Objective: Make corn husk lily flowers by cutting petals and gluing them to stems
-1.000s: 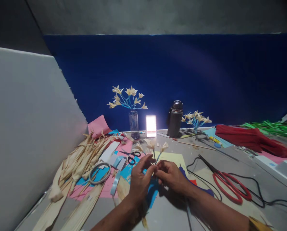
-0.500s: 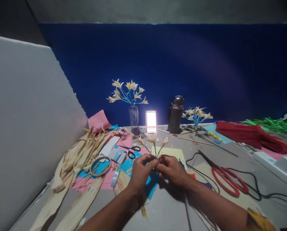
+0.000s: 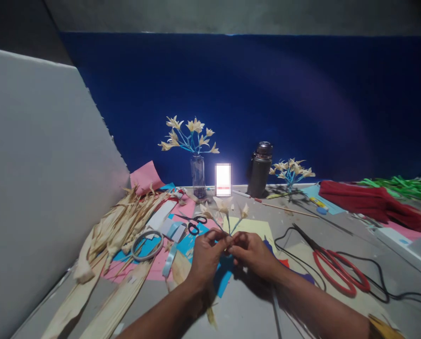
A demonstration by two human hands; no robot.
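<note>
I look straight at a deep blue wall [image 3: 210, 94], with a dull grey band [image 3: 231, 16] above it. On my left a pale partition [image 3: 30, 141] slants back, its far edge ragged. A bright white glow [image 3: 223, 176] shines behind the grey bench [image 3: 242, 318]; the upper corners are dim.

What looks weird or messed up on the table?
The glowing white rectangle near the dark blue wall looks oddest: it's so bright and blocky that I can't tell what it is. The big red-handled metal scissors lie among loops of thin black cord, which looks tangled. I see no spill.
</note>
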